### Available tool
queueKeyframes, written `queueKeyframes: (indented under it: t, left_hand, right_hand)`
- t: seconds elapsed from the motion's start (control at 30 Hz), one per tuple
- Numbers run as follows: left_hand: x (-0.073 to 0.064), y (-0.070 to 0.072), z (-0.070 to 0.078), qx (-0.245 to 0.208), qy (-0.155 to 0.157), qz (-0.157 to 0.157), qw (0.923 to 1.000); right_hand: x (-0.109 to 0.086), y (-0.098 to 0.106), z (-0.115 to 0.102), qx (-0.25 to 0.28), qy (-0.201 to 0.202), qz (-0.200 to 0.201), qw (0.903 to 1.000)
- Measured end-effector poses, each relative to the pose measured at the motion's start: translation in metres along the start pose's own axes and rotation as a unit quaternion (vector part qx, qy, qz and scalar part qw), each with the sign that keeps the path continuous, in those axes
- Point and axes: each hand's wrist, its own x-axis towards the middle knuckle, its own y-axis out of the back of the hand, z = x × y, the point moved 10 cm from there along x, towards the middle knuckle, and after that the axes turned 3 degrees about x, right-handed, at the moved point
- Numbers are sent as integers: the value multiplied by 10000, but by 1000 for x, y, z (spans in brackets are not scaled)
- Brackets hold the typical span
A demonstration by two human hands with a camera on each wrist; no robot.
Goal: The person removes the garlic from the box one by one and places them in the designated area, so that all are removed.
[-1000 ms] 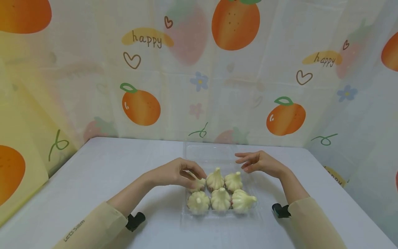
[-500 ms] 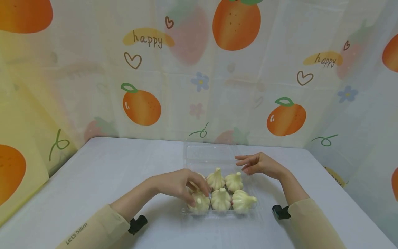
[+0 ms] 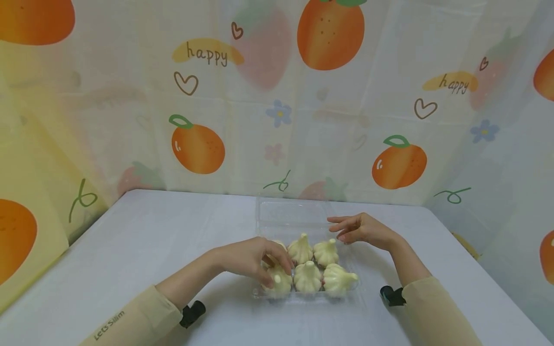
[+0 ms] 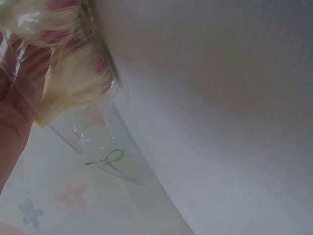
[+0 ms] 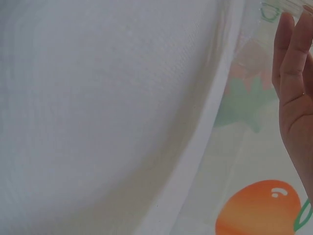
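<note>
A clear plastic box (image 3: 360, 287) holds several pale garlic bulbs in two rows. My left hand (image 3: 246, 255) reaches over the box's left side, thumb and fingers curled around the front-left garlic bulb (image 3: 282, 284). Behind that hand, the back-left bulb is mostly covered. In the left wrist view, the left hand (image 4: 14, 110) shows partly through the clear wall, beside a garlic bulb (image 4: 80, 78) with purple streaks. My right hand (image 3: 364, 230) hovers near the box's back-right corner, fingers loosely extended and holding nothing; part of the right hand (image 5: 296, 93) appears at the right wrist view's edge.
The box's clear lid (image 3: 290, 212) lies folded back toward the far edge of the white table (image 3: 186, 216). A fruit-printed curtain (image 3: 242, 129) hangs behind the table. Black wrist cameras (image 3: 192, 314) stick out beneath both sleeves.
My left hand has left the back-left garlic bulb and come forward, slightly right, to the front-left one. It has barely moved in the last half second. The right hand has lowered slightly.
</note>
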Motion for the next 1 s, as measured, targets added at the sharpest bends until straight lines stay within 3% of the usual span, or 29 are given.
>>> queueKeyframes:
  t: [0.5,1.0]
  left_hand:
    - [2,-1,-2,180,83,161,9997]
    - [3,1,3,239,-142,117,9995]
  right_hand:
    - [-2,2,5,-62,-39,10,10000]
    - [-1,2,2,-11,-7,-5,10000]
